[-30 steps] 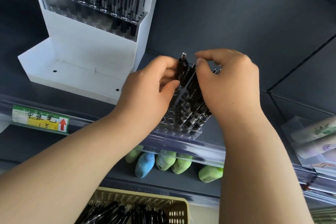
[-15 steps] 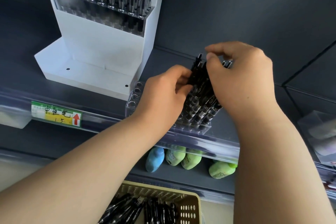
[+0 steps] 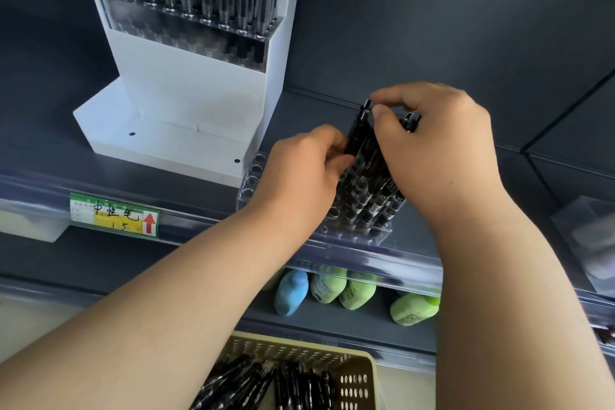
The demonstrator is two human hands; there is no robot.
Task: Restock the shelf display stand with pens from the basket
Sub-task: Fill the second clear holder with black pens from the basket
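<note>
The left hand (image 3: 299, 180) pinches the barrel of a black pen (image 3: 358, 130) and the right hand (image 3: 439, 156) grips its top, among the pens (image 3: 369, 196) upright in the clear stand (image 3: 352, 238) on the shelf (image 3: 206, 191). Loose pens (image 3: 259, 386) lie in the basket (image 3: 361, 373) below. The shelf-edge label (image 3: 113, 215) reads 中性笔, 1.5, beside a red up-arrow.

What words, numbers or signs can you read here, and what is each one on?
"中性笔": handwritten on the shelf price tag.
"1 5": below it on the same tag, beside a red up arrow.
Printing on the pens and green items: too small to read.
</note>
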